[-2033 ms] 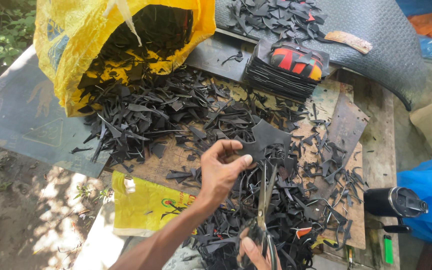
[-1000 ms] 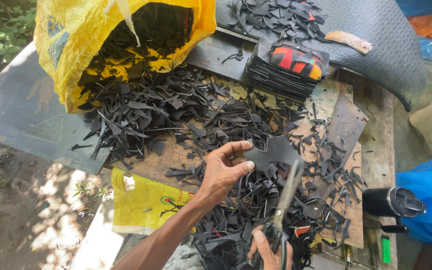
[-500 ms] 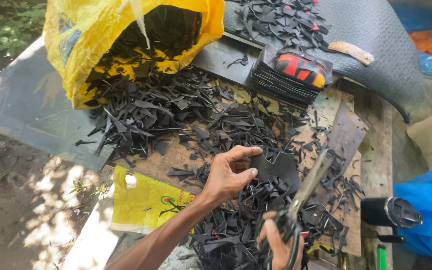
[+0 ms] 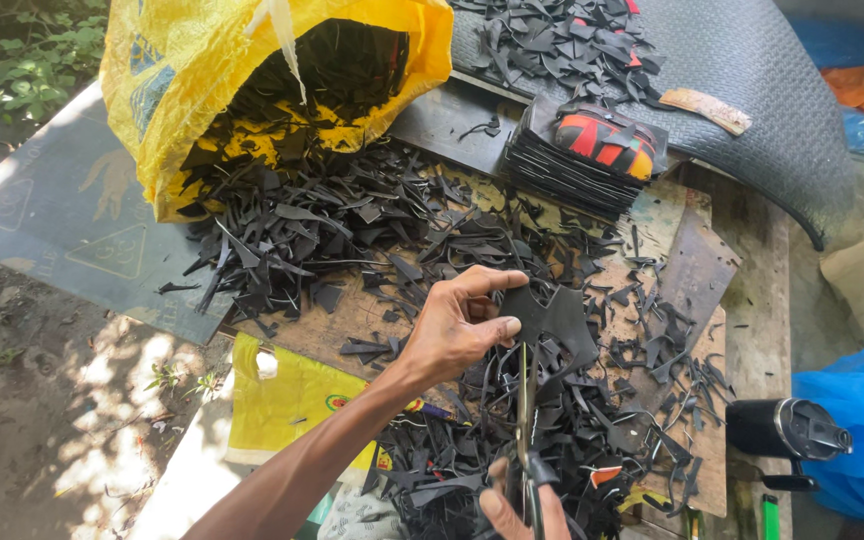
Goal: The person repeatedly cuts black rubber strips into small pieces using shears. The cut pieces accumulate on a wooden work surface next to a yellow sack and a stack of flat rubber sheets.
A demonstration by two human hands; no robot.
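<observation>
Left hand fingers stayed clamped on the flat black rubber piece; right hand, fingers gripping the steel scissors, swung them upright beneath it.

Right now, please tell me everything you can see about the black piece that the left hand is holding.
The black piece is a flat, thin sheet that looks like rubber, matte and dark, with an irregular cut outline. The left hand pinches its left edge between thumb and fingers, holding it up above the scrap pile. The scissors, gripped by the right hand, point up to its lower edge, blades nearly closed there.
</observation>
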